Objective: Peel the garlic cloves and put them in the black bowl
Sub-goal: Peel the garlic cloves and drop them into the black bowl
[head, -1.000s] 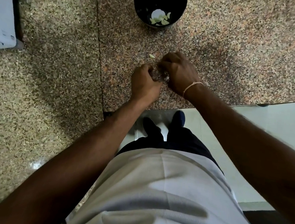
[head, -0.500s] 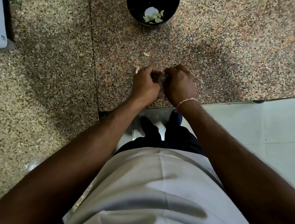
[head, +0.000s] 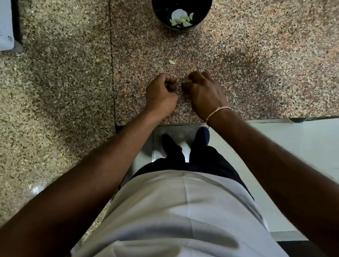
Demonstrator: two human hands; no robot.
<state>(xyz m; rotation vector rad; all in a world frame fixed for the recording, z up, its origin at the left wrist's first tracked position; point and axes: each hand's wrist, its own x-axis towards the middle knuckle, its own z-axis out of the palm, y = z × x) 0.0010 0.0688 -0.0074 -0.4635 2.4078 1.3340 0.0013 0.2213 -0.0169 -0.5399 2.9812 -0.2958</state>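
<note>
The black bowl (head: 204, 6) stands at the far edge of the granite counter (head: 272, 65), with several peeled garlic cloves (head: 183, 20) at its bottom. One loose clove (head: 172, 62) lies on the counter between the bowl and my hands. My left hand (head: 161, 92) is a closed fist around a garlic clove that is almost entirely hidden. My right hand (head: 205, 92), with a thin band at the wrist, hovers just to its right, its fingers curled and the tips pinched toward the left hand. A small gap separates the two hands.
A white box-like object (head: 0, 11) sits at the far left of the counter. A seam (head: 111, 61) runs through the stone left of my hands. The counter's front edge (head: 268, 117) is close behind my wrists, with pale floor tiles (head: 305, 160) and my shoes below.
My hands were pressed together on the clove half a second ago; they have pulled slightly apart, the right hand shifting right. The view has tilted a little.
</note>
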